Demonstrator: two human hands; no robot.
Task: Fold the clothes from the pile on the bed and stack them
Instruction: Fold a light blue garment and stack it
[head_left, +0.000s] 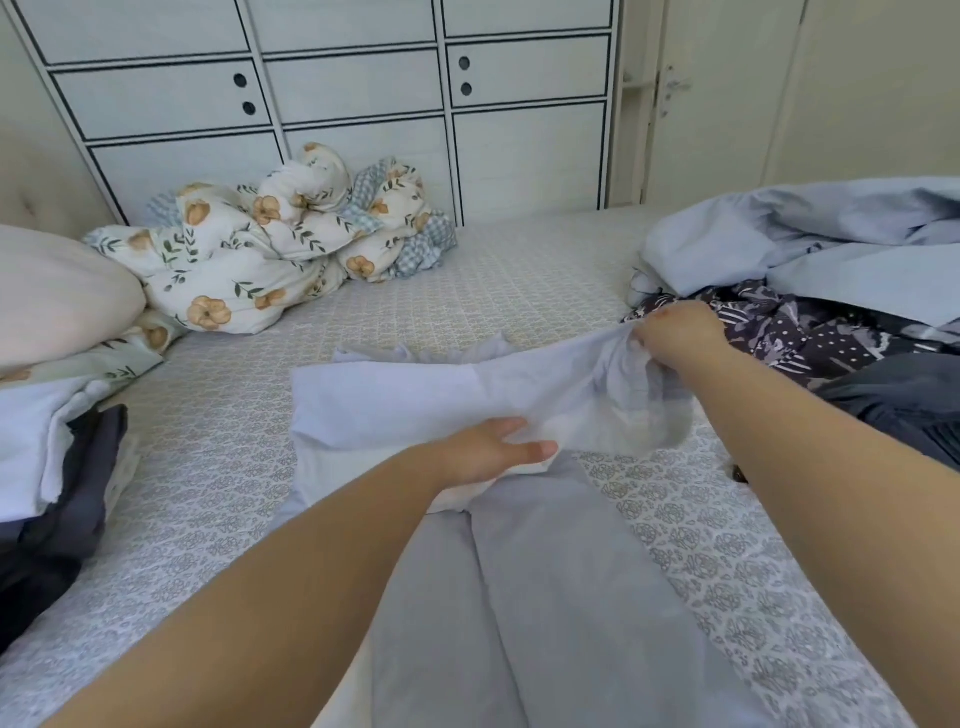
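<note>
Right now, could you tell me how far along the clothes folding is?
Done: a small stack of folded clothes at the left. In hand: a white garment, the right hand gripping its bunched end, the left hand pressing it flat. Left: the unfolded pile at the right.

A white wardrobe (332, 78) with dark-lined panels and round holes stands behind the bed (519, 280). A cream door (727, 98) with lever handle (670, 91) is at right. Lighting: soft, even.
</note>
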